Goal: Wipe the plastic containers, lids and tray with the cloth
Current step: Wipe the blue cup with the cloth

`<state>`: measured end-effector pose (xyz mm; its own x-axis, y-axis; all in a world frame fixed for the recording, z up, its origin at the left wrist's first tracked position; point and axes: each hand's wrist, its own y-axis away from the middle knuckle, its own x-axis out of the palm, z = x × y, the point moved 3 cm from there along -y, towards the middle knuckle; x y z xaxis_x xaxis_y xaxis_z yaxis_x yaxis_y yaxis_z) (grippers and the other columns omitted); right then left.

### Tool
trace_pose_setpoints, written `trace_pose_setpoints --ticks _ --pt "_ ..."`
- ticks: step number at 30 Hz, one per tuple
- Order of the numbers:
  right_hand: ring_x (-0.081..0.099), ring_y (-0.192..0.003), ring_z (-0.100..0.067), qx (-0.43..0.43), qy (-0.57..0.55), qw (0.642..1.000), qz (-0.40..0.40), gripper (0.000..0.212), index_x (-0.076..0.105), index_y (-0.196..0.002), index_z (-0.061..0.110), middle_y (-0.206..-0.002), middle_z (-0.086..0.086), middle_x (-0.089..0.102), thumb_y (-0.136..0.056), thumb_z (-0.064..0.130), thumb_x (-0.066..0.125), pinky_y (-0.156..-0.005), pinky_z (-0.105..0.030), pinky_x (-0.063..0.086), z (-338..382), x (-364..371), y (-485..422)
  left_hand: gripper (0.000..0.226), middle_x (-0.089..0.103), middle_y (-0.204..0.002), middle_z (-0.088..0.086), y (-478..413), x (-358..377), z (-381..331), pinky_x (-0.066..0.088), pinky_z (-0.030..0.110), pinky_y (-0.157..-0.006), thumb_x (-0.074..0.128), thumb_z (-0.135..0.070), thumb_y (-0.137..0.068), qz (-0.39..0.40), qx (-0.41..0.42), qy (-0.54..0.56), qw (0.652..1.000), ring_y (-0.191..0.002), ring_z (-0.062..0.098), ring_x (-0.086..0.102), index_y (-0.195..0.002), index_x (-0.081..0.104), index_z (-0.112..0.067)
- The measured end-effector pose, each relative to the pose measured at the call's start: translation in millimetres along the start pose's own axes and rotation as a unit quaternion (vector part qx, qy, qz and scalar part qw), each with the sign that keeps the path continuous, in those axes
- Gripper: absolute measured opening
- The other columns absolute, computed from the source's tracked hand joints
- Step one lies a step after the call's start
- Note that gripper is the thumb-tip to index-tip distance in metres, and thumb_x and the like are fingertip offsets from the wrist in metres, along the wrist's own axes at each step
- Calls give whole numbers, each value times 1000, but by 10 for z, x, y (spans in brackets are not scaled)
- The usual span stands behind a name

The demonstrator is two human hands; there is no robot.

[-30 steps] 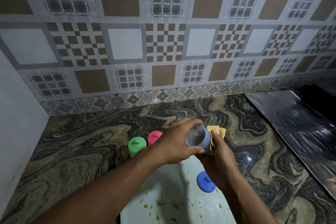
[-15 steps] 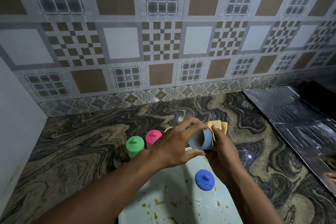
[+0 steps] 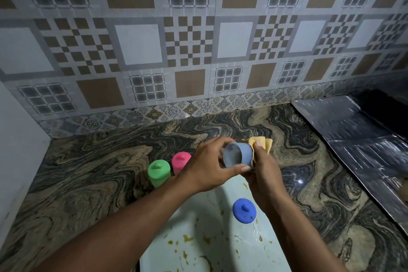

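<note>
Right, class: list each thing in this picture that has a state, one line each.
blue container: lid off, tipped sideways, gripped by left hand.
cloth: bunched, pressed against the container by right hand.
tray: spattered with yellowish stains.
blue lid: off, lying on tray.
green container: upright, lid on.
pink container: upright, lid on.

Your swirled stone counter (image 3: 88,172) bears a green container (image 3: 158,172), a pink container (image 3: 180,160), a stained tray (image 3: 198,238) and a foil sheet (image 3: 353,139).

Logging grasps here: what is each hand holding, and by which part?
Left hand grips the blue-grey container across its open rim; right hand holds the yellow cloth against its outer wall.
</note>
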<state>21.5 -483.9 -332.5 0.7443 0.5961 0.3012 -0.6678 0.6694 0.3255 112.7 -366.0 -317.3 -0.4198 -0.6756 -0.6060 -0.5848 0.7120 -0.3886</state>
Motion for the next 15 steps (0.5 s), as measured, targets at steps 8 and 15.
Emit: trace_pose_setpoints --ticks 8,15 --pt "69 -83 -28 -12 39 999 -7 34 68 -106 9 -96 -17 74 -101 36 48 -75 -43 54 -10 -36 -40 85 51 -134 -3 18 49 37 48 28 -99 79 -55 -75 44 59 -47 996 -117 9 55 -144 46 -19" --pt "69 -89 -29 -2 25 1000 -3 38 68 -112 5 -103 -18 74 -104 34 44 -73 -40 55 -91 -101 -71 66 50 -136 5 79 173 50 50 40 -97 74 -32 -83 71 181 -158 968 -121 25 55 -141 45 -16"
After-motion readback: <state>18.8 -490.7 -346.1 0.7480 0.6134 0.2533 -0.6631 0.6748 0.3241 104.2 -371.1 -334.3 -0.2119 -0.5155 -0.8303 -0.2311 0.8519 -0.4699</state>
